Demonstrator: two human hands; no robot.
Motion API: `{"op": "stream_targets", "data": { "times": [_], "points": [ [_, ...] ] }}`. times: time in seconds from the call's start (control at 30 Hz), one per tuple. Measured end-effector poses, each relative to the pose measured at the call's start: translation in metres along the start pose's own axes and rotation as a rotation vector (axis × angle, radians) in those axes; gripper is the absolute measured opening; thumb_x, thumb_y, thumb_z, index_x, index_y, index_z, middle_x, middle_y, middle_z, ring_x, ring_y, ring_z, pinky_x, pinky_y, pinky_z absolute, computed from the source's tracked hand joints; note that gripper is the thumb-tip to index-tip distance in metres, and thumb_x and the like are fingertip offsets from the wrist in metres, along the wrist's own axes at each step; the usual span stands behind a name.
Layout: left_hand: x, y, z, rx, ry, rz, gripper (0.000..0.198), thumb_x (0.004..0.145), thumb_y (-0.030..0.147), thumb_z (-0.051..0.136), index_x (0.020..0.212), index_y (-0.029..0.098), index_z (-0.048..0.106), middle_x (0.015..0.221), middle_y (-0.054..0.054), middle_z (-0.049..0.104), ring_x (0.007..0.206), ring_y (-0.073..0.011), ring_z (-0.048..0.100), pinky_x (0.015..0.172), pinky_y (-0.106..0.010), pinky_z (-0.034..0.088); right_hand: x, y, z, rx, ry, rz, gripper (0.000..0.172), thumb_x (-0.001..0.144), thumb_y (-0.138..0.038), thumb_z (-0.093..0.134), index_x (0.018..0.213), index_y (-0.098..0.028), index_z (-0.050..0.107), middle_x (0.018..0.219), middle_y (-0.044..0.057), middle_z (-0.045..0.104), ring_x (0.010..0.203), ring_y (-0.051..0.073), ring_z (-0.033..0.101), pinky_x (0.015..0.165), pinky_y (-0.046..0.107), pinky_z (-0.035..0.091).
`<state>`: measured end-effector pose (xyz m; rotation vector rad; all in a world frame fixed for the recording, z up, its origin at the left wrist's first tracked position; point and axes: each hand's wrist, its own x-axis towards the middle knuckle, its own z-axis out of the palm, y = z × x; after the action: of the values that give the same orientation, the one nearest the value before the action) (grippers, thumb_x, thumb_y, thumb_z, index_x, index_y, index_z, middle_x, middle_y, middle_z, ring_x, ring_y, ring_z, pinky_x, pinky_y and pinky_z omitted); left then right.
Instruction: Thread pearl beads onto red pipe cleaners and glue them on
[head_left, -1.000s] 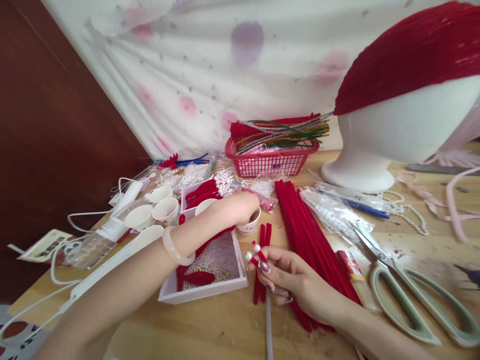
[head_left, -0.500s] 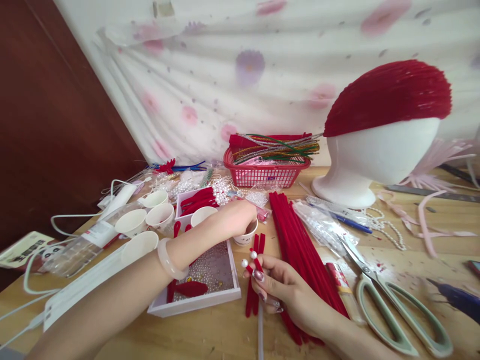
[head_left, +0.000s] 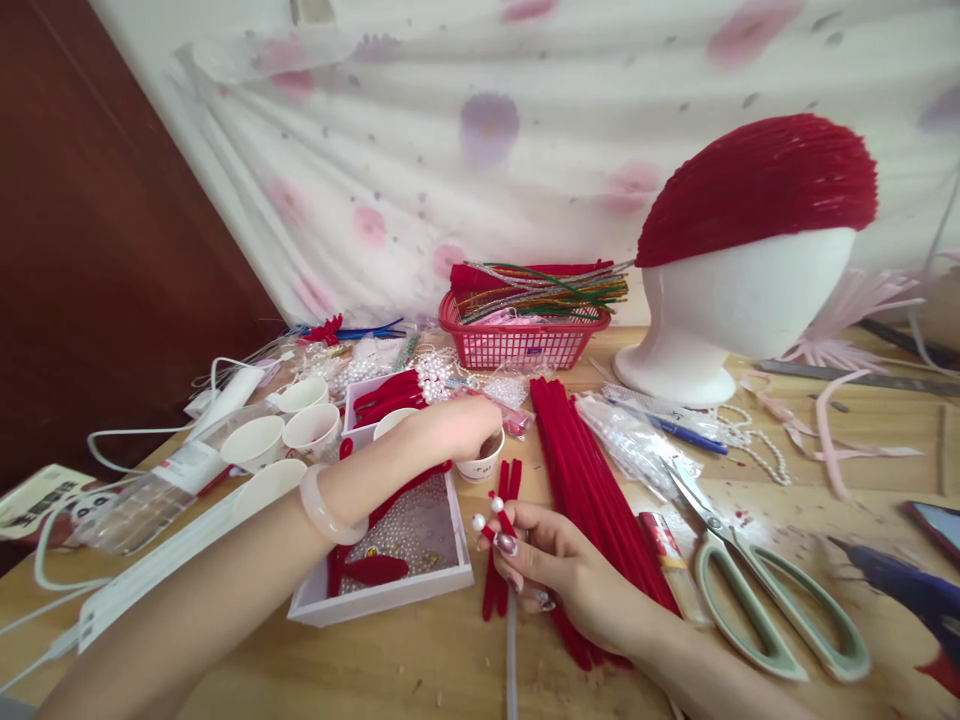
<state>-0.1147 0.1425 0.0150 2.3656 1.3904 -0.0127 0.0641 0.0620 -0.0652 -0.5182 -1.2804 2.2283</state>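
Observation:
My left hand reaches down to a small white paper cup, and its fingers are hidden there. On that wrist sits a pale bangle. Between the thumb and fingers of my right hand, short red chenille stems are pinched, with a white pearl at each of two tips. Below the left forearm, a white box holds loose pearls and red fuzzy pieces. A thick bundle of long red chenille stems lies just beyond my right hand.
Scissors and a blue glue gun lie at right. Behind stand a red basket of stems and a white foam head wearing a red covering. More paper cups are at left, near a white power strip.
The whole view has shifted slightly, so everything sits a little further left and higher. My left hand stays at the cup, and my right hand keeps hold of the pearl-tipped stems.

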Motion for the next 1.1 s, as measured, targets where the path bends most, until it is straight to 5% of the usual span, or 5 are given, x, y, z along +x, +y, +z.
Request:
{"op": "stream_targets", "data": {
  "times": [0.13, 0.23, 0.53, 0.77, 1.1],
  "points": [
    [-0.014, 0.009, -0.02, -0.083, -0.002, -0.022, 0.01, 0.085, 0.01, 0.068, 0.076, 0.014, 0.066, 0.072, 0.0, 0.068, 0.071, -0.0167, 0.067, 0.073, -0.033, 0.055, -0.001, -0.001, -0.001, -0.036, 0.023, -0.016, 0.037, 0.084, -0.05, 0.078, 0.086, -0.017, 0.061, 0.062, -0.007, 0.05, 0.048, 0.006, 0.029, 0.045, 0.023, 0.019],
    [-0.041, 0.018, -0.022, -0.255, 0.132, -0.052, 0.012, 0.086, 0.007, 0.057, 0.088, 0.016, 0.064, 0.084, -0.003, 0.075, 0.08, -0.0175, 0.073, 0.073, -0.029, 0.055, -0.003, -0.002, 0.0, -0.075, 0.053, -0.052, 0.038, 0.083, -0.051, 0.077, 0.082, -0.017, 0.061, 0.06, -0.006, 0.05, 0.05, 0.008, 0.032, 0.047, 0.024, 0.02],
    [-0.139, 0.064, 0.05, -1.248, 0.475, -0.329, 0.012, 0.093, 0.03, 0.064, 0.087, 0.02, 0.061, 0.072, 0.002, 0.065, 0.055, -0.0081, 0.058, 0.052, -0.018, 0.046, -0.023, -0.001, 0.02, -0.225, 0.112, -0.18, 0.033, 0.096, -0.048, 0.063, 0.082, -0.018, 0.058, 0.068, -0.003, 0.052, 0.061, 0.011, 0.043, 0.057, 0.025, 0.034],
    [-0.137, 0.058, 0.081, -1.532, 0.295, -0.342, 0.018, 0.101, 0.039, 0.054, 0.095, 0.022, 0.057, 0.066, 0.006, 0.055, 0.049, -0.0047, 0.042, 0.047, -0.017, 0.031, -0.032, 0.0, 0.022, -0.353, 0.101, -0.162, 0.039, 0.1, -0.053, 0.053, 0.08, -0.019, 0.055, 0.06, -0.006, 0.039, 0.051, 0.01, 0.036, 0.046, 0.025, 0.026],
    [-0.131, 0.071, 0.086, -1.511, 0.395, -0.285, 0.022, 0.095, 0.04, 0.065, 0.09, 0.02, 0.059, 0.069, 0.004, 0.061, 0.056, -0.0065, 0.053, 0.054, -0.017, 0.043, -0.034, -0.001, 0.025, -0.218, 0.065, -0.053, 0.036, 0.095, -0.052, 0.063, 0.084, -0.018, 0.059, 0.06, -0.006, 0.042, 0.048, 0.008, 0.034, 0.043, 0.023, 0.026]
  ]
}}
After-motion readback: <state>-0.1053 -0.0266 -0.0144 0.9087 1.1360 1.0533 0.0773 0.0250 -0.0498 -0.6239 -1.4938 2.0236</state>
